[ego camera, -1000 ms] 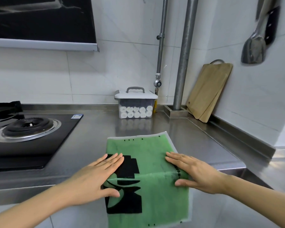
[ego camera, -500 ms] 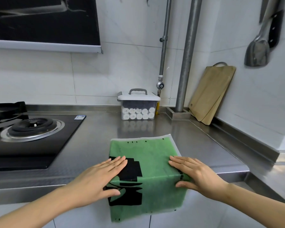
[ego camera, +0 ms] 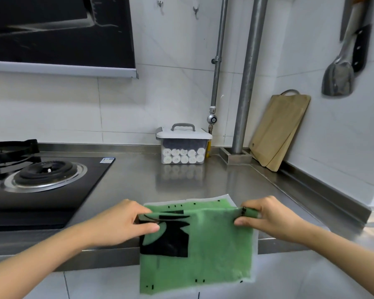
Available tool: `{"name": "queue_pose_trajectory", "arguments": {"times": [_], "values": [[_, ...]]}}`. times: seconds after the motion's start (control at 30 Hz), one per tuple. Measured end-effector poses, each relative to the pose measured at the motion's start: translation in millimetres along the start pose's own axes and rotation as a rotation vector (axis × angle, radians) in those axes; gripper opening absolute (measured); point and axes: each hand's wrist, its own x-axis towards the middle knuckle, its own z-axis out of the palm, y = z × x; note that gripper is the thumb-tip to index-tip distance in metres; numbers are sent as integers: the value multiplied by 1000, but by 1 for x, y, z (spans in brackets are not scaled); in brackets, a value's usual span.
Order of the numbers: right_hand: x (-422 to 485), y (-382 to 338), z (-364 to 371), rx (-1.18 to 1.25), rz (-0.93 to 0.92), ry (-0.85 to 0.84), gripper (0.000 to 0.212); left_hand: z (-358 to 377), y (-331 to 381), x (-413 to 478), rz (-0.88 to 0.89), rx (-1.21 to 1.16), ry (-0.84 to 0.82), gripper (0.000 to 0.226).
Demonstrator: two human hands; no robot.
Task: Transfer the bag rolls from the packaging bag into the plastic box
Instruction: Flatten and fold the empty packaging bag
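1. The green packaging bag (ego camera: 199, 251) with black print lies flat at the front edge of the steel table (ego camera: 138, 182). Its far part rests on the tabletop and its near part hangs down over the table's front.
2. The left hand (ego camera: 125, 223) holds the bag's left side at the raised fold. Its grip is pressed together, thumb under and fingers curled on top, pinching the plastic.
3. The right hand (ego camera: 268, 219) holds the right side at the same fold. Its grip pinches a small bunched strip of the bag between thumb and fingers.
4. The plastic box (ego camera: 183, 145) stands well apart from the hands, at the back of the table against the tiled wall. Its white lid with a grey handle is on.
5. White bag rolls (ego camera: 183, 156) show through the box's clear wall, stacked in two rows with their ends facing forward.
6. A black gas stove (ego camera: 43, 178) sits to the left. A wooden cutting board (ego camera: 279, 130) leans against the right wall, beside a thick steel pipe (ego camera: 247, 83), and a metal spatula (ego camera: 338, 80) hangs above it.
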Motion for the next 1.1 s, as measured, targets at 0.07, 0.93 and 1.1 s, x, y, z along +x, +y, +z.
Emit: {"name": "queue_pose_trajectory", "arguments": {"times": [0.07, 0.93, 1.1], "values": [[9, -2, -10, 69, 16, -1, 33, -10, -1, 9, -9, -111, -19, 30], [108, 38, 9, -465, -323, 582, 51, -35, -45, 117, -142, 241, 418, 28], [107, 60, 59, -462, -336, 464, 57, 2, -73, 115, -162, 373, 244, 41]]}}
